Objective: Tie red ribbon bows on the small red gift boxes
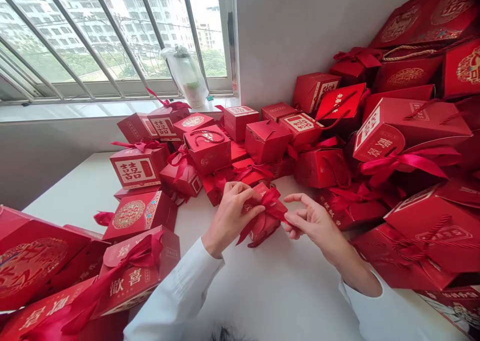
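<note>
A small red gift box (262, 229) rests on the white table between my hands, with a red ribbon (272, 199) tied across its top. My left hand (236, 208) pinches the ribbon at the left of the knot, thumb against fingers, and partly covers the box. To the right, my right hand (309, 218) grips a ribbon end between thumb and forefinger, its other fingers curled loosely. The ribbon's loops stand up near the middle of the lid. Part of a ribbon tail hangs down at the box's left side.
Many red gift boxes (267, 140) are heaped behind my hands and along the right side. A box with a long ribbon (140, 271) stands at the left on the white table (228, 291). A plastic-wrapped cup (189, 78) stands on the sill by the barred window.
</note>
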The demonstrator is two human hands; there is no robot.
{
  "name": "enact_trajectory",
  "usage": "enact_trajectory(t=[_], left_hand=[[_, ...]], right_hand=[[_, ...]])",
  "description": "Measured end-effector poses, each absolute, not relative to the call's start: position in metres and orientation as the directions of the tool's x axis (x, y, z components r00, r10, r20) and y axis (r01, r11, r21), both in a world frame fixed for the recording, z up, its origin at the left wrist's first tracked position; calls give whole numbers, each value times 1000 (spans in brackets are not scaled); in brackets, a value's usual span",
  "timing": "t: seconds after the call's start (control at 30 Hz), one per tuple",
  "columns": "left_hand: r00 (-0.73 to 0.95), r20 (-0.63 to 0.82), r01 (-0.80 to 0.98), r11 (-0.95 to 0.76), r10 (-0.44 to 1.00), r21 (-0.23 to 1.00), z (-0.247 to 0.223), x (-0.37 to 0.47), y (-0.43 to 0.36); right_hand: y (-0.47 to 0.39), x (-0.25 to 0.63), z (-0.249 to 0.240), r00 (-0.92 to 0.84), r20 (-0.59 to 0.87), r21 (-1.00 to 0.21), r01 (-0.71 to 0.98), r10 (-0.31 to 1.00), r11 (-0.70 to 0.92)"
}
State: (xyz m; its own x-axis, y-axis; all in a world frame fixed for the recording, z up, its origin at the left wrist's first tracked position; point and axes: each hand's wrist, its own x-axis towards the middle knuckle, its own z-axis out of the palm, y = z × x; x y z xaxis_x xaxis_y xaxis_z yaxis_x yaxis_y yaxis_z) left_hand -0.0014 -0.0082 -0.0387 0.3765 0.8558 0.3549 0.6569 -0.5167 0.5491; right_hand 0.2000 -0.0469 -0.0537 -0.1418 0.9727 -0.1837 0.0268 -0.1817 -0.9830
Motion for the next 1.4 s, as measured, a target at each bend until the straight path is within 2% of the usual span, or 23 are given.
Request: enact_trajectory(t=[0.17, 0.27, 0.33, 0.4, 0.47, 0.57, 0.8, 1.0, 1.13, 1.3, 1.4], left_hand=[[295, 393, 625, -487, 871, 610, -51, 3, -11], [260, 422, 626, -485, 868, 611, -53, 6, -14], [248, 430, 632, -481, 868, 608, -51, 6, -15], [252, 413, 636, -471, 875, 612, -45, 5, -17], [267, 371, 640, -451, 889, 622, -36, 1, -18], [257, 275, 651, -376, 926, 659, -22, -7, -17], [311, 82, 638, -272, 947, 721, -12, -26, -9], [316, 88, 683, -291, 945, 670, -15, -27, -11], [369, 57, 674, -310, 928, 670, -15, -25, -16], [300, 33, 679, -238, 953, 695, -17, -18, -19], [293, 63, 702, -259, 954, 663, -18, -14, -17]], right_hand=[[-50, 197, -58, -77, -200, -971, 150, 977, -187], [-49, 201, -52, -97, -185, -935, 323, 978, -145], [-46, 207, -47, -46, -98, -884, 462, 994, -66], [-38, 213, -43, -11, 33, -846, 531, 999, 34], [-27, 217, -39, -70, 116, -856, 499, 991, 135], [-4, 219, -33, -216, 144, -895, 388, 966, 220], [27, 206, -23, -527, 35, -870, 402, 849, 285], [26, 200, -25, -525, -6, -894, 384, 851, 231], [26, 203, -20, -604, -19, -897, 362, 797, 253], [25, 204, -19, -609, -62, -878, 410, 791, 247], [25, 202, -19, -591, -83, -866, 442, 802, 236]])
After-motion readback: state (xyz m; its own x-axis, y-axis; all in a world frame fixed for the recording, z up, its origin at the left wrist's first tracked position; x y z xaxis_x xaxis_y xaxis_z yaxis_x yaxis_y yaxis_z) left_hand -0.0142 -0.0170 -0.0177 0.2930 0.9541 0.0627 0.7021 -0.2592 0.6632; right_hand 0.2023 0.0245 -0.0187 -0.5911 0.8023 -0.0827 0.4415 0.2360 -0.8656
